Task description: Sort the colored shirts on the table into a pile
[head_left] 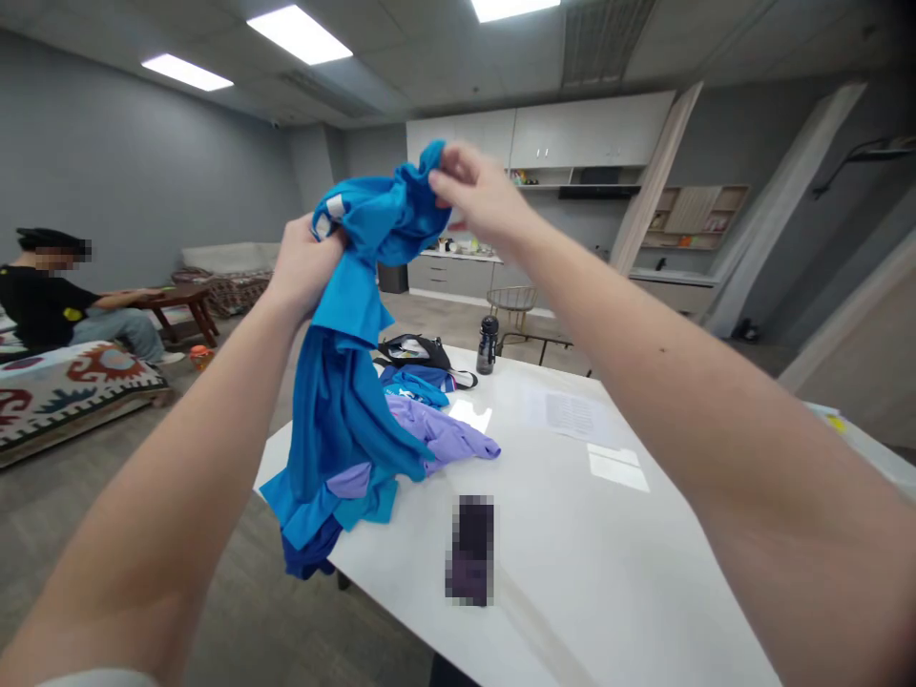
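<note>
I hold a bright blue shirt (350,372) up in the air over the left end of a white table (587,563). My left hand (304,267) grips a bunch of the fabric near the collar with its white label. My right hand (479,196) pinches the top edge of the same shirt, higher and to the right. The shirt hangs down and its hem touches a pile of clothes on the table: a lilac garment (444,434) and a darker blue one (415,382).
On the table lie a dark phone-like object (470,549), a sheet of paper (572,412), a black bag (415,351) and a dark bottle (488,344). A person (50,305) sits at far left by a patterned couch. Cabinets line the back wall.
</note>
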